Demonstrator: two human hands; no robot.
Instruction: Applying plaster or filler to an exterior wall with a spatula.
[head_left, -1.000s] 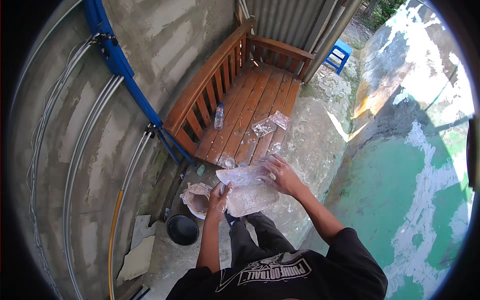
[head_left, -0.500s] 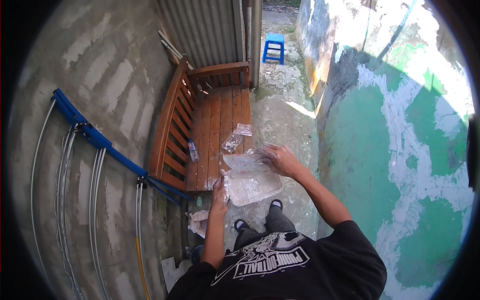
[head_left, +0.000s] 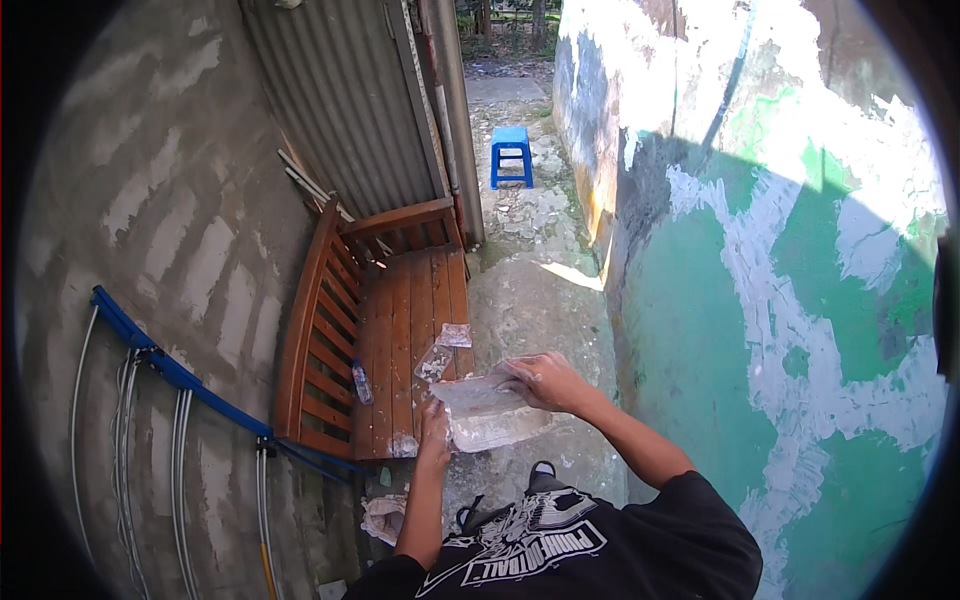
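My left hand (head_left: pixel 434 432) is closed on the left side of a shallow, rectangular tray (head_left: pixel 505 431) with rounded corners, smeared with whitish paste. My right hand (head_left: pixel 546 381) pinches the right end of a thin, pale flat sheet (head_left: pixel 476 395), also coated with white residue. The sheet lies tilted across the far part of the tray, covering some of its inside. Its left end reaches close to my left fingers; whether they touch it I cannot tell. Both hands are held in front of my body, near the bench's front edge.
A brown wooden bench (head_left: pixel 400 330) stands ahead on the left, carrying a plastic bottle (head_left: pixel 362 383), a clear container (head_left: pixel 433 363) and a small packet (head_left: pixel 454 335). A paste-stained bag (head_left: pixel 384 518) lies below. A blue stool (head_left: pixel 511 157) is farther off. Right: a patched green wall (head_left: pixel 690 330).
My view has tilted up, so the bench and stool appear lower. The sheet now covers more of the tray's far part. Both hands keep their grip.
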